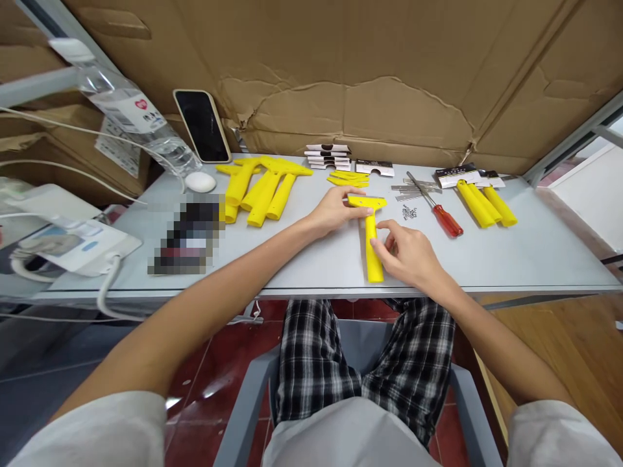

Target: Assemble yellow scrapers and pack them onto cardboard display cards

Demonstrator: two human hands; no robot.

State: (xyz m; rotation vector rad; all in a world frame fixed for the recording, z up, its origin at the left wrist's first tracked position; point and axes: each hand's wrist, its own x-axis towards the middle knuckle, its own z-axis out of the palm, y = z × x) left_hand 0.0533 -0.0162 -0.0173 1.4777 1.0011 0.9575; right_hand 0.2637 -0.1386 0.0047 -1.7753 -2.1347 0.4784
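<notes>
A yellow scraper (374, 256) lies near the table's front edge, its wide head away from me and its handle pointing toward me. My left hand (335, 211) is closed on the left end of the head, thumb on top. At the handle's right side is my right hand (406, 250), fingers curled, with thumb and forefinger tips against the handle. A heap of small screws (409, 212) sits right of the scraper head. Beyond it are thin metal blades (406, 192), with a red-handled screwdriver (445, 219) lying partly across them.
Yellow scraper bodies (267, 191) are piled at left, thin yellow pieces (348, 178) and stacked cards (328, 157) at the back. Carded scrapers (481, 204) lie right. A phone (203, 126), water bottle (131, 107), white mouse (200, 182) and power strip (92, 243) occupy the left.
</notes>
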